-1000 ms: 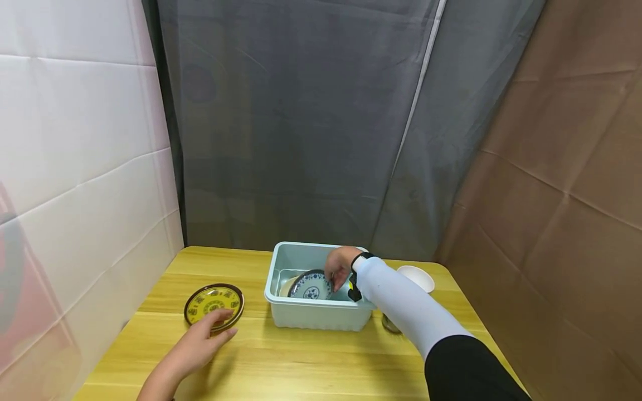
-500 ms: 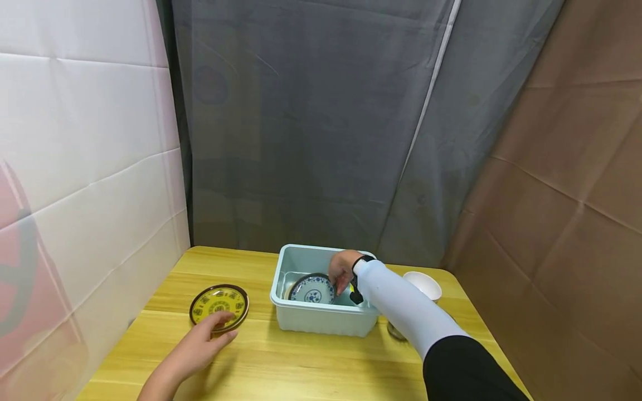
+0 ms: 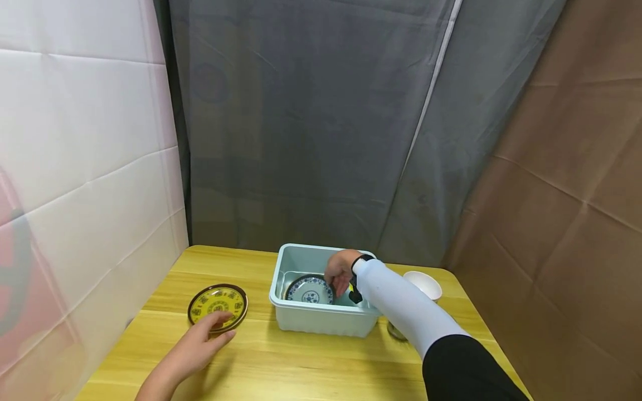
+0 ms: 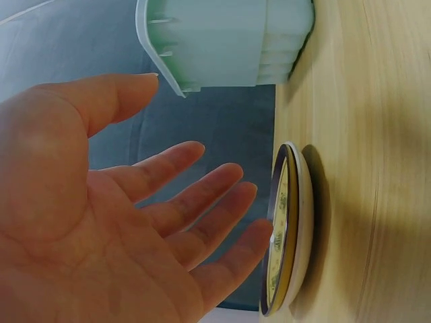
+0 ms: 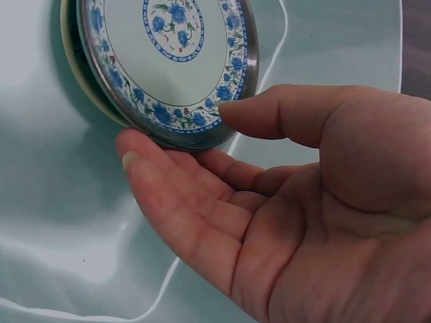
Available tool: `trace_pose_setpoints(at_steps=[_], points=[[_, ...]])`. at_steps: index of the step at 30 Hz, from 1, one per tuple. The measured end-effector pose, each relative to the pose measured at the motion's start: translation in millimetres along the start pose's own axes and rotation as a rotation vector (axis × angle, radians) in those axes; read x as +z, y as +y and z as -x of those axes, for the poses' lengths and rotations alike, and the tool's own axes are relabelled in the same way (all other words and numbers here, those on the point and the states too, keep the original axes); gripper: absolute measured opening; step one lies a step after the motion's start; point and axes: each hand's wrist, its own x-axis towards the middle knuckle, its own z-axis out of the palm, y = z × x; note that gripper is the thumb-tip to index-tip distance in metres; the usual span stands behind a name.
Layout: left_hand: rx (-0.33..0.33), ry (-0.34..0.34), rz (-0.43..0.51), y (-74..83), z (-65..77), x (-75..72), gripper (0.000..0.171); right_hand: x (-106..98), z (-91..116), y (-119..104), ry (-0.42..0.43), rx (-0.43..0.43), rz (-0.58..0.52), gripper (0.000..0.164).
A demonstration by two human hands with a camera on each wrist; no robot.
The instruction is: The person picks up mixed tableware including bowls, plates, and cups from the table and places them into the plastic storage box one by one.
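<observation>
My right hand reaches into a light blue plastic basin. It pinches the rim of a blue-and-white floral plate, thumb on the face and fingers under the edge. Beneath that plate, the rim of a cream dish shows in the right wrist view. My left hand hovers by a yellow patterned plate with a dark brown rim. Its fingers are spread and relaxed, holding nothing. In the left wrist view, the yellow plate sits on top of a pale dish.
A white bowl stands right of the basin, partly behind the right sleeve. Below it, a brownish object is mostly hidden by the arm. The wooden table ends at a grey curtain.
The floral plate tips flatter inside the basin and shifts slightly left, covering more of the cream dish. My right hand stays at its rim; the left hand barely moves. The head view shifts slightly.
</observation>
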Motion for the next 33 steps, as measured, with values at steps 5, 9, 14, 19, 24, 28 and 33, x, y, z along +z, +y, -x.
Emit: trace_pose_setpoints(at_steps=[5,9,14,19,24,28,33], points=[[-0.001,-0.001,0.000,-1.6,1.5,-1.7,0.059,2,-1,-4,-0.007,-0.018,-0.033,0.031],[-0.004,0.007,-0.003,-1.8,2.8,-1.5,0.058,5,0,-5,-0.022,-0.018,-0.055,0.031],[-0.008,0.015,-0.004,-1.8,2.9,-2.0,0.057,5,-1,-5,-0.036,-0.027,-0.034,0.033],[-0.028,0.016,-0.015,-3.3,3.0,-2.3,0.057,5,-3,-5,-0.056,-0.035,-0.036,0.037],[-0.035,0.004,-0.014,-3.2,1.1,-1.4,0.059,5,-2,-2,-0.074,-0.030,-0.034,0.039],[-0.025,-0.005,-0.012,-2.0,-0.6,-0.3,0.060,6,3,0,-0.082,-0.033,-0.027,0.039],[-0.022,-0.011,-0.014,-1.3,-3.3,1.0,0.059,7,8,3,-0.104,-0.039,-0.016,0.040]])
